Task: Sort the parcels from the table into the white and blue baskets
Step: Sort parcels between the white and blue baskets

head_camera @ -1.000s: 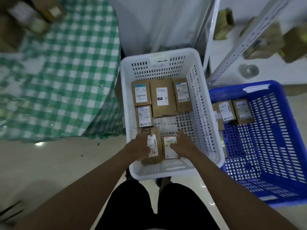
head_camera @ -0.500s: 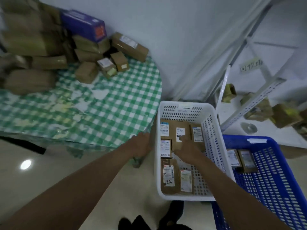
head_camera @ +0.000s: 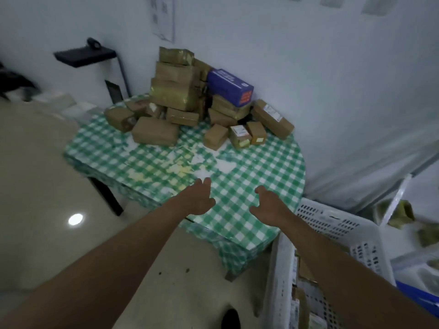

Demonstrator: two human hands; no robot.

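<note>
The parcels (head_camera: pixel 190 100) sit heaped at the far side of the checked surface (head_camera: pixel 261 176), and both hands, left hand (head_camera: pixel 198 200) and right hand (head_camera: pixel 269 205), have left the white basket (head_camera: pixel 332 222) at near right and now reach over the near edge, empty, fingers loosely spread. Looks like that drop is done and the next pick is starting, with plenty left to sort.

A small parcel-sorting room, by the look of it: taped brown parcels (head_camera: pixel 174 95) stacked on a checked-cloth table (head_camera: pixel 249 176), a white basket (head_camera: pixel 332 222) holding labelled boxes, metal shelving (head_camera: pixel 396 200), plain white walls and tiled floor.
</note>
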